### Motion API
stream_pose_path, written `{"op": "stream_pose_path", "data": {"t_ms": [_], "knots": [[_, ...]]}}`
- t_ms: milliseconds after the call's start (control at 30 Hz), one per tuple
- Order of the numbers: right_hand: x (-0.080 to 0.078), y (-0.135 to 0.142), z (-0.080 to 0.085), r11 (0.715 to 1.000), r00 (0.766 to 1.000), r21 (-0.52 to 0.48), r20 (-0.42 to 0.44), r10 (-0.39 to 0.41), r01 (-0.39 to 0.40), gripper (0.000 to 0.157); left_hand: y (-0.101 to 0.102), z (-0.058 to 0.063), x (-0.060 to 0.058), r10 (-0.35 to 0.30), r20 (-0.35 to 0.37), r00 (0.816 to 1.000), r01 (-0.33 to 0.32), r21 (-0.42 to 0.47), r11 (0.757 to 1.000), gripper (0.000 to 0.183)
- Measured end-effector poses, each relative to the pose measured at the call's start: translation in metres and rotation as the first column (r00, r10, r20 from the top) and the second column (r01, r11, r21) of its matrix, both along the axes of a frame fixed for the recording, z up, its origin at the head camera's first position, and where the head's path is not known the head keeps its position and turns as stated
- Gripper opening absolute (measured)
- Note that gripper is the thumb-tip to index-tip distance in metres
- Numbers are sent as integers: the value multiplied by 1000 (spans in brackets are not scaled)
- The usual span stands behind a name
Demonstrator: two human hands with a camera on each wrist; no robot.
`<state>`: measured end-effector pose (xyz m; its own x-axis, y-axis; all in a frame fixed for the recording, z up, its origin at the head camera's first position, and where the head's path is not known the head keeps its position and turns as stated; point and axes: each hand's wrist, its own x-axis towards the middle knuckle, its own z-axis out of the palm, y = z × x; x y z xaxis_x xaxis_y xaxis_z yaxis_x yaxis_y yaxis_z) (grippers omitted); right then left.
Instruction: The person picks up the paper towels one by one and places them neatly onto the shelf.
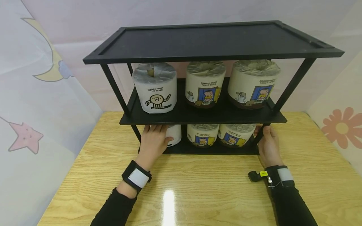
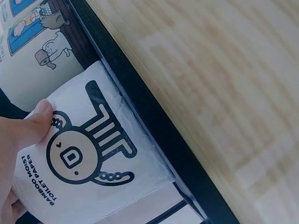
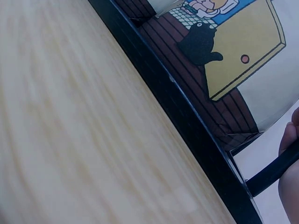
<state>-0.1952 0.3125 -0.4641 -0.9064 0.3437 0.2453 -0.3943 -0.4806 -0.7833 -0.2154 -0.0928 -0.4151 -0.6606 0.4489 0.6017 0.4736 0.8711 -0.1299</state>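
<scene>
On the lower tier of a black two-tier rack [image 1: 209, 121], my left hand [image 1: 154, 141] grips a white toilet paper roll [image 2: 79, 154] at the left end. The thumb [image 2: 37, 123] lies across the wrapper beside a cartoon figure; the other fingers are mostly hidden behind the roll. My right hand [image 1: 270, 146] is at the rack's lower right post [image 1: 263, 133], with fingers showing on both sides of it. Close by it sits a cream toilet paper roll [image 1: 237, 135] with a cartoon print. Another cream roll [image 1: 202, 135] stands in the middle of this tier.
On the tier above stand a white roll [image 1: 155, 91], a cream roll [image 1: 205, 88] and another cream roll [image 1: 251, 88]. A black top panel [image 1: 209, 42] covers them. The rack stands on a wooden table [image 1: 203, 185], against a patterned backdrop [image 1: 76, 18].
</scene>
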Motion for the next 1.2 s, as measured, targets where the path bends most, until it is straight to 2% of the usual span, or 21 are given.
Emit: {"op": "stream_pose_path", "data": {"t_ms": [167,400,767,967,1200], "knots": [[0,0,-1,1000,1000,5,5,-3,3,25,0,-1,-1,-6,20,1000,6,18,1000,50],[0,0,0,1000,1000,-24,-15,-4,4,23,-5,-1,1,-15,139,990,12,17,1000,52],[-1,-1,2,1000,1000,-6,-14,-19,18,24,-28,5,7,-84,197,977,80,25,996,53],[-2,0,0,1000,1000,7,-4,-17,17,24,-30,2,6,-120,175,977,113,46,993,53],[-2,0,0,1000,1000,8,-4,-20,20,25,-25,2,6,-93,108,990,88,47,995,55]]}}
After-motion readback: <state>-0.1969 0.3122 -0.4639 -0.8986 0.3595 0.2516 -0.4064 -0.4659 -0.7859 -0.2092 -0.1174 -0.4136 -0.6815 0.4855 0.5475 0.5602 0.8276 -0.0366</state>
